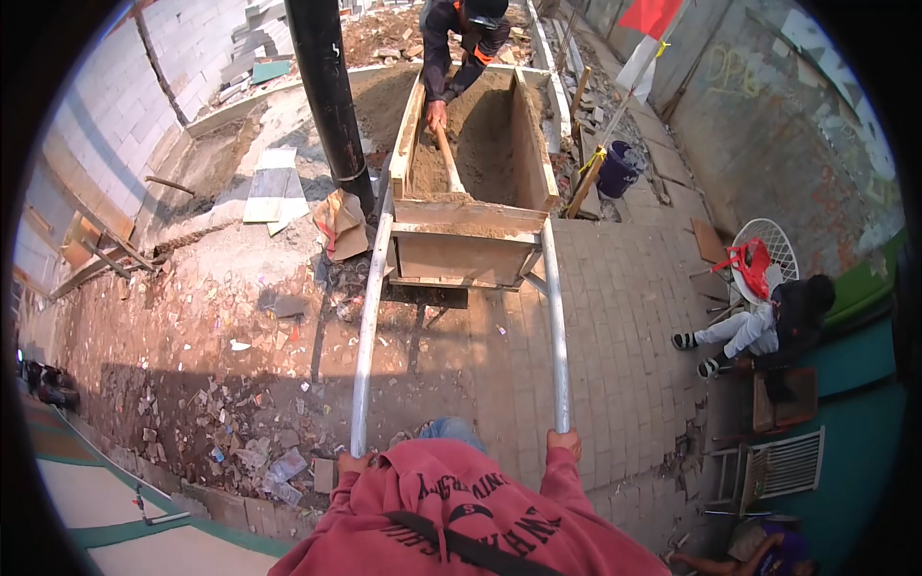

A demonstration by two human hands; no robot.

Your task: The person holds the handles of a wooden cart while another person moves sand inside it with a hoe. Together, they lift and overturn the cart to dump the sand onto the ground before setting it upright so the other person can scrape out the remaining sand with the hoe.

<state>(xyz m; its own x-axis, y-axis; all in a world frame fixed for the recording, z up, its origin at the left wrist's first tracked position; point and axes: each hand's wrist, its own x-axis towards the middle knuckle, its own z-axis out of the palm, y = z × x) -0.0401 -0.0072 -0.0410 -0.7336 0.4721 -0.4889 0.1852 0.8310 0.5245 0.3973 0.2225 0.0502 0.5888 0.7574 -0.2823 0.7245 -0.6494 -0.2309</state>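
Head view: pole (331, 96) and apparent bucket (617, 175) flank cart (461, 258)

Cart box (461, 257), 12 o'clock: matt wood panels, grainy crust along rim. Sand (492, 130) inside: rough, granular, dull. Tool handle (446, 154): smooth pale wood. Handle bars (556, 336) at 6 o'clock of box: smooth, metal-looking, dull silver. Pole (331, 106), 11 o'clock: glossy black; metal or plastic, cannot tell. Bucket (618, 173), 2 o'clock: plastic-looking. Sweatshirt (480, 504), 6 o'clock: soft matt cloth, printed. Paving (634, 336), between 3 and 4 o'clock: rough matt blocks.
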